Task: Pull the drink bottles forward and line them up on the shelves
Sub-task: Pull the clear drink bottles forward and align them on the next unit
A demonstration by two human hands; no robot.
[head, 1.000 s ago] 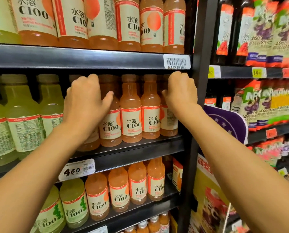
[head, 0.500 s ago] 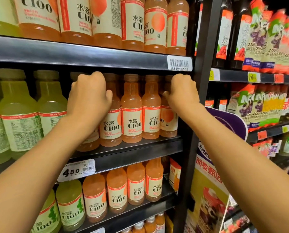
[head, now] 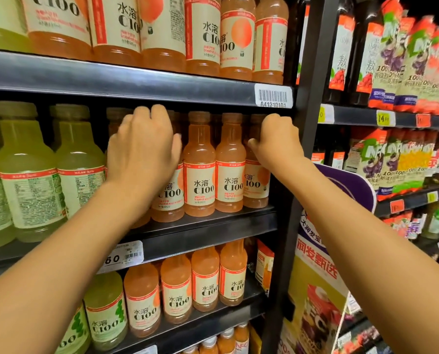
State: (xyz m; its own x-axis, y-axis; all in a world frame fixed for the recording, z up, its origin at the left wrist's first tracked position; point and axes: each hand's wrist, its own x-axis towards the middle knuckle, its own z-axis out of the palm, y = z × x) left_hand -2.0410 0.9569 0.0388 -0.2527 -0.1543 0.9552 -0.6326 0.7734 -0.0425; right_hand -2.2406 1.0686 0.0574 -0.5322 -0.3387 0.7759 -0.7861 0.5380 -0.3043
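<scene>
Orange C100 drink bottles [head: 199, 164] stand in a row on the middle shelf [head: 208, 226]. My left hand [head: 143, 149] reaches over the necks of the leftmost orange bottles [head: 168, 198], fingers curled behind their tops. My right hand [head: 277, 141] grips the neck of the rightmost orange bottle [head: 256, 185] beside the black upright. Two orange bottles between my hands stand untouched. What lies behind the front row is hidden in shadow.
Green-yellow bottles [head: 26, 172] fill the shelf's left part. Further orange bottles line the shelf above [head: 203, 34] and below [head: 205, 279]. A black upright [head: 305, 123] bounds the bay; juice cartons [head: 402, 65] and a purple-yellow sign [head: 323, 264] lie to the right.
My left hand has shifted slightly right over the bottle tops. My right hand stays on the rightmost bottle's neck, and that bottle's label has turned slightly. The view drifted a little.
</scene>
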